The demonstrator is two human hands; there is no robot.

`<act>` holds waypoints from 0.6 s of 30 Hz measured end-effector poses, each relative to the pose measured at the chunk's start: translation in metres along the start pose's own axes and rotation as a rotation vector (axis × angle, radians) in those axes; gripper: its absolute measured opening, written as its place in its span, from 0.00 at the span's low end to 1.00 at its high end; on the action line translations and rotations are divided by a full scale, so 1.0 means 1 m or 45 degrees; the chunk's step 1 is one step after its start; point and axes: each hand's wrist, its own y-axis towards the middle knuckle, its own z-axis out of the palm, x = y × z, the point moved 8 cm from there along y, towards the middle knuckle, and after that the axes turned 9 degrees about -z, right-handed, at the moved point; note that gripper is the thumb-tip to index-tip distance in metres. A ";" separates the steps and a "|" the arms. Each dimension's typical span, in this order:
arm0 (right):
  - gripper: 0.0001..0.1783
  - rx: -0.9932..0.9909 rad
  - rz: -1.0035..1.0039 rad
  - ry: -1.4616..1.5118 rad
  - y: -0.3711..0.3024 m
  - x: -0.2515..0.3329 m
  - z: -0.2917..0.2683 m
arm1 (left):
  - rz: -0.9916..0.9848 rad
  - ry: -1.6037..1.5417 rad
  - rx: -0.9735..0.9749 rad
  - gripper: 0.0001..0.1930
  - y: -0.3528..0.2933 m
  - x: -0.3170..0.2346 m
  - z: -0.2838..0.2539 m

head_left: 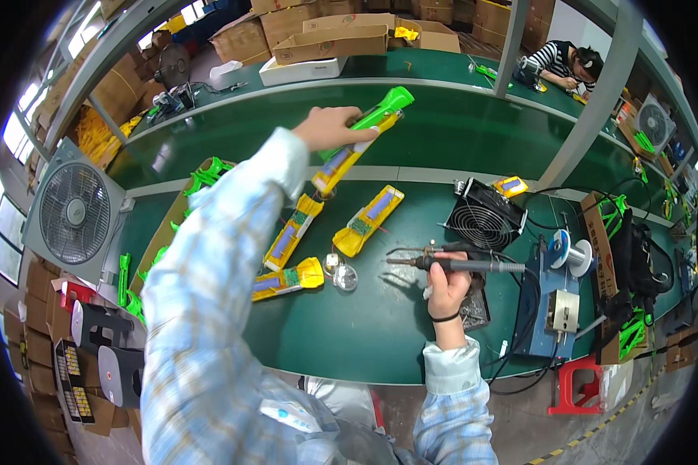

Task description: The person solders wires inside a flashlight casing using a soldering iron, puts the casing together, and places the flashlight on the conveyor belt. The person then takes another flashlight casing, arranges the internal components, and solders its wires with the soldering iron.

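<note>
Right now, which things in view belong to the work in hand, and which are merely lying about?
Apparently in the work:
green-and-yellow piece, in left hand
soldering iron, in right hand
yellow pieces on the bench

Probably just around:
large grey fan
cardboard boxes

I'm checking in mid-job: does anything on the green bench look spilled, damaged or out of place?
Nothing looks plainly spilled or damaged on the bench. Slightly odd: the round clear piece lies outside, right of the lowest yellow housing; wiring unclear.
</note>
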 end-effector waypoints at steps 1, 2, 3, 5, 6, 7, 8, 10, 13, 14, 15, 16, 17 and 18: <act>0.11 0.011 -0.005 -0.043 -0.001 0.001 0.002 | -0.031 0.122 -0.002 0.31 0.020 0.011 0.012; 0.11 0.016 -0.012 -0.098 -0.001 0.001 0.002 | -0.053 0.235 -0.002 0.31 0.040 0.019 0.026; 0.10 0.010 -0.007 -0.136 -0.001 0.001 0.001 | -0.057 0.262 0.008 0.29 0.054 0.020 0.039; 0.11 0.034 -0.026 -0.174 0.000 0.005 0.004 | -0.039 0.397 0.034 0.29 0.077 0.025 0.061; 0.11 0.044 -0.045 -0.203 0.000 0.009 0.004 | -0.026 0.523 0.062 0.29 0.086 0.027 0.076; 0.11 0.059 0.024 -0.194 0.000 0.007 0.004 | -0.014 0.532 0.068 0.31 0.096 0.030 0.086; 0.11 0.044 0.034 -0.195 0.001 0.008 0.005 | -0.003 0.538 0.081 0.31 0.105 0.035 0.096; 0.11 0.063 -0.015 -0.204 0.006 0.014 0.007 | 0.045 0.599 0.083 0.34 0.114 0.037 0.111; 0.11 0.089 -0.026 -0.254 0.006 0.013 0.005 | 0.126 0.536 0.220 0.37 0.120 0.039 0.118; 0.11 0.104 -0.030 -0.272 0.005 0.012 0.004 | 0.133 0.543 0.236 0.37 0.123 0.038 0.116; 0.11 0.107 -0.020 -0.258 0.006 0.011 0.006 | 0.046 0.508 0.288 0.38 0.128 0.047 0.113; 0.11 0.109 -0.010 -0.254 0.007 0.010 0.008 | -0.041 0.474 0.339 0.40 0.133 0.057 0.112; 0.11 0.118 0.025 -0.230 0.006 0.007 0.012 | -0.106 0.441 0.384 0.41 0.137 0.066 0.112; 0.11 0.118 0.053 -0.206 0.005 0.004 0.011 | -0.104 0.448 0.388 0.41 0.138 0.065 0.112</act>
